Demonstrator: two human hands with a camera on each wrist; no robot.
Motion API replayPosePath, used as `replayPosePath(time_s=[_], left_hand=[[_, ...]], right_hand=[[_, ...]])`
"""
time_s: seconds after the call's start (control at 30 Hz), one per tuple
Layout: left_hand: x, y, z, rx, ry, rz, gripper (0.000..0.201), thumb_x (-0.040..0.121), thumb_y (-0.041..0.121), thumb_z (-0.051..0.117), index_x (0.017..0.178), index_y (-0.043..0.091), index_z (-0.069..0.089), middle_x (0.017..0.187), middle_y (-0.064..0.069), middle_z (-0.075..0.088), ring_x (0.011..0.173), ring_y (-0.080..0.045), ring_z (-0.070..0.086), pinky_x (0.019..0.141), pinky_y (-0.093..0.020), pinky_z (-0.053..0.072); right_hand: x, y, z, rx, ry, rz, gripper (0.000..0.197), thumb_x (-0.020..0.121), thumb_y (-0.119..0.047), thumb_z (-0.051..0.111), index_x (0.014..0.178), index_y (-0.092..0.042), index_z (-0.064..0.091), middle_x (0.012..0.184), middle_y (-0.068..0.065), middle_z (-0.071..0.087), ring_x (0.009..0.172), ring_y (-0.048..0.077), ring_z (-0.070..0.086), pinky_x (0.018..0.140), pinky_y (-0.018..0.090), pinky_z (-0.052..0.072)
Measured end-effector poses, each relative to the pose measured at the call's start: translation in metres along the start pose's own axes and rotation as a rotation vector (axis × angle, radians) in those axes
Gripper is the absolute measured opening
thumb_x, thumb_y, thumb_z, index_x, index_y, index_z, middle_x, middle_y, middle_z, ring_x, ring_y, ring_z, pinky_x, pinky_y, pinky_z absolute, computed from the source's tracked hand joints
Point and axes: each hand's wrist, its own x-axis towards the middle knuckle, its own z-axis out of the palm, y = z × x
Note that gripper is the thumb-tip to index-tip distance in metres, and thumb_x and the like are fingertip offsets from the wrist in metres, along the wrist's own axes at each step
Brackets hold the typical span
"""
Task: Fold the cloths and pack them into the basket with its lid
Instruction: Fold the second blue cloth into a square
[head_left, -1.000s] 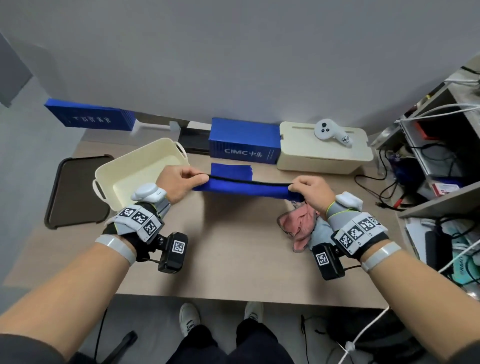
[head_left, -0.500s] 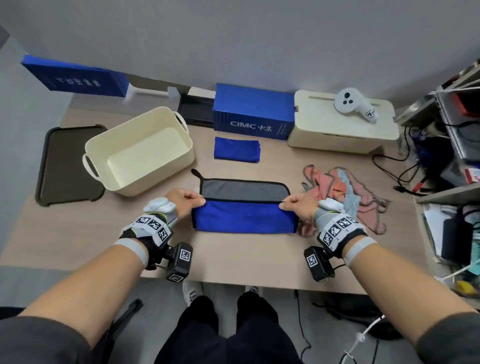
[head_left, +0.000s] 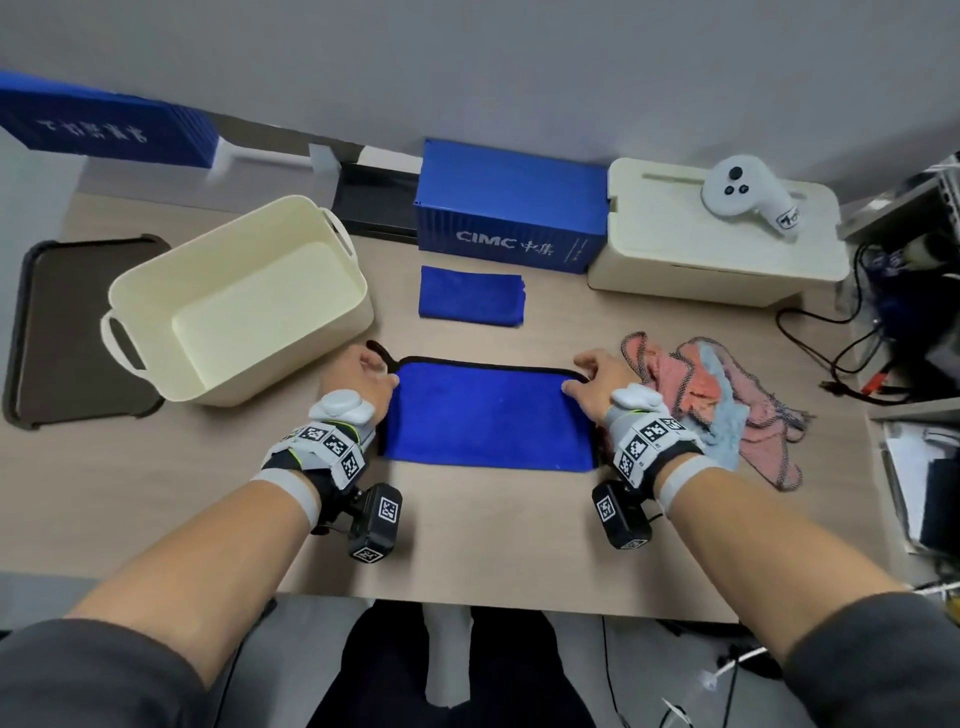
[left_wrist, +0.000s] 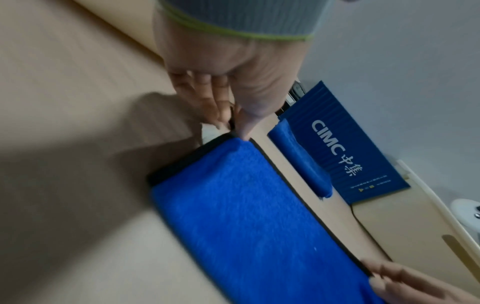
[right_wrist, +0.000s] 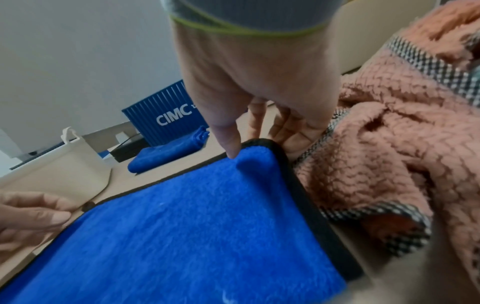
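A blue cloth with black trim (head_left: 488, 415) lies folded in half on the table (head_left: 493, 535) in front of me. My left hand (head_left: 387, 371) pinches its far left corner (left_wrist: 235, 125), thumb on top. The right hand (head_left: 576, 376) pinches the far right corner (right_wrist: 244, 146), thumb on the blue pile and fingers behind the trim. The cream basket (head_left: 234, 301) stands open at the left, with its dark lid (head_left: 67, 322) flat beside it. A small folded blue cloth (head_left: 470, 296) lies further back. A crumpled pink cloth (head_left: 727, 395) lies by my right wrist.
A blue CIMC box (head_left: 511, 208) and a cream box (head_left: 675, 249) carrying a white controller (head_left: 743, 195) line the back edge. Cables (head_left: 852, 348) and shelves crowd the right side. Bare table lies between the cloth and the front edge.
The cloth was held stretched in the air, then laid down with its grey inside showing. Both hands have carried the blue half away from me to the far edge, covering the grey.
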Motion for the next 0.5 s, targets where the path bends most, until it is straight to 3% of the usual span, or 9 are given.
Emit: replayPosePath(time_s=[0.1, 0.2, 0.27, 0.33, 0.4, 0.43, 0.5], left_hand=[[-0.016, -0.010, -0.002, 0.147, -0.081, -0.146, 0.044, 0.077, 0.043, 0.073, 0.108, 0.017, 0.055, 0.104, -0.003, 0.062, 0.095, -0.028, 0.062, 0.076, -0.030, 0.043], [-0.026, -0.017, 0.002, 0.301, -0.179, -0.204, 0.063, 0.062, 0.061, 0.071, 0.101, 0.013, 0.060, 0.104, -0.004, 0.061, 0.090, -0.031, 0.064, 0.082, -0.037, 0.052], [-0.031, -0.021, 0.009, 0.452, -0.228, -0.189, 0.060, 0.054, 0.067, 0.063, 0.089, 0.018, 0.064, 0.100, -0.005, 0.057, 0.084, -0.029, 0.063, 0.082, -0.041, 0.054], [-0.036, -0.020, 0.009, 0.501, -0.239, -0.172, 0.039, 0.057, 0.059, 0.063, 0.076, 0.024, 0.063, 0.097, -0.005, 0.053, 0.083, -0.027, 0.061, 0.081, -0.039, 0.053], [-0.041, -0.015, 0.007, 0.373, -0.232, -0.140, 0.028, 0.061, 0.044, 0.063, 0.061, 0.019, 0.053, 0.084, -0.004, 0.056, 0.070, -0.026, 0.057, 0.070, -0.032, 0.050], [-0.041, -0.016, 0.009, 0.248, -0.212, -0.131, 0.029, 0.063, 0.039, 0.064, 0.059, 0.015, 0.048, 0.075, -0.004, 0.055, 0.063, -0.025, 0.052, 0.061, -0.030, 0.045], [-0.044, -0.014, 0.009, -0.008, -0.159, -0.119, 0.028, 0.065, 0.034, 0.066, 0.065, 0.012, 0.049, 0.065, -0.004, 0.054, 0.059, -0.024, 0.046, 0.055, -0.035, 0.039]], right_hand=[[-0.009, -0.009, -0.001, -0.191, -0.039, 0.035, 0.048, 0.077, -0.040, 0.070, 0.122, -0.029, 0.056, 0.125, 0.004, 0.053, 0.102, 0.026, 0.058, 0.080, 0.028, 0.044], [-0.015, -0.019, 0.000, -0.357, -0.111, 0.059, 0.047, 0.082, -0.037, 0.063, 0.125, -0.018, 0.057, 0.128, 0.010, 0.045, 0.108, 0.030, 0.054, 0.075, 0.028, 0.040], [-0.017, -0.026, -0.002, -0.394, -0.152, 0.071, 0.042, 0.081, -0.035, 0.061, 0.119, -0.017, 0.061, 0.127, 0.009, 0.049, 0.106, 0.030, 0.055, 0.074, 0.028, 0.042], [-0.018, -0.032, -0.005, -0.354, -0.195, 0.058, 0.047, 0.080, -0.040, 0.061, 0.122, -0.021, 0.058, 0.125, 0.006, 0.058, 0.100, 0.028, 0.058, 0.076, 0.027, 0.044], [-0.019, -0.032, -0.006, -0.272, -0.232, 0.062, 0.064, 0.071, -0.050, 0.061, 0.130, -0.028, 0.053, 0.125, 0.002, 0.062, 0.105, 0.027, 0.060, 0.085, 0.029, 0.048], [-0.019, -0.031, -0.006, -0.232, -0.241, 0.067, 0.068, 0.064, -0.054, 0.061, 0.127, -0.030, 0.055, 0.122, 0.001, 0.064, 0.104, 0.027, 0.061, 0.088, 0.033, 0.051], [-0.015, -0.018, -0.003, -0.128, -0.250, 0.085, 0.061, 0.056, -0.051, 0.062, 0.110, -0.024, 0.062, 0.109, 0.004, 0.068, 0.094, 0.028, 0.064, 0.084, 0.038, 0.054]])
